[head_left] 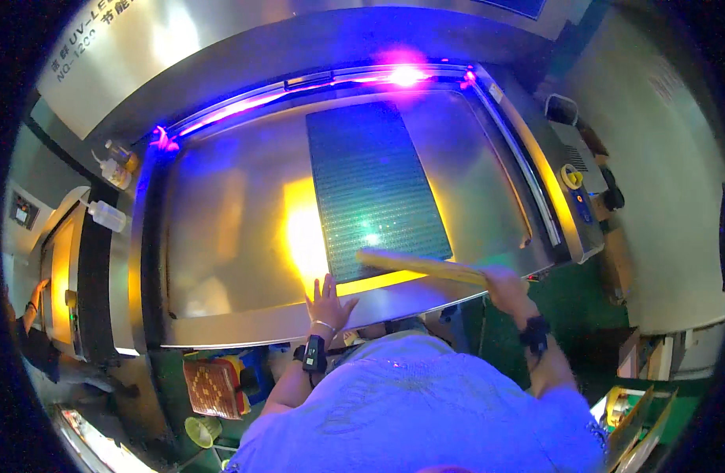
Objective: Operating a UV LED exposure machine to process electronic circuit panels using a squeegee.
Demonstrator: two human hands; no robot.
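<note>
A dark green rectangular panel (374,177) covered in rows of small dots, like a circuit board panel, lies on the shiny metal bed (221,260) of a machine. At its near left corner my left hand (329,306) rests with fingers spread; whether a fingertip touches the panel I cannot tell. My right hand (507,292) is closed round one end of a long yellowish stick-like tool (425,266). The tool reaches left across the near end of the panel, with its far tip over the surface. Its exact kind is not clear.
Glowing purple light runs along the rear rail (299,85). A yellow-and-black side frame (548,169) with a yellow knob (571,176) stands right. White bottles (106,215) are at left, near another person's arm (38,296). A red patterned stool (213,386) and a bin (202,431) stand below.
</note>
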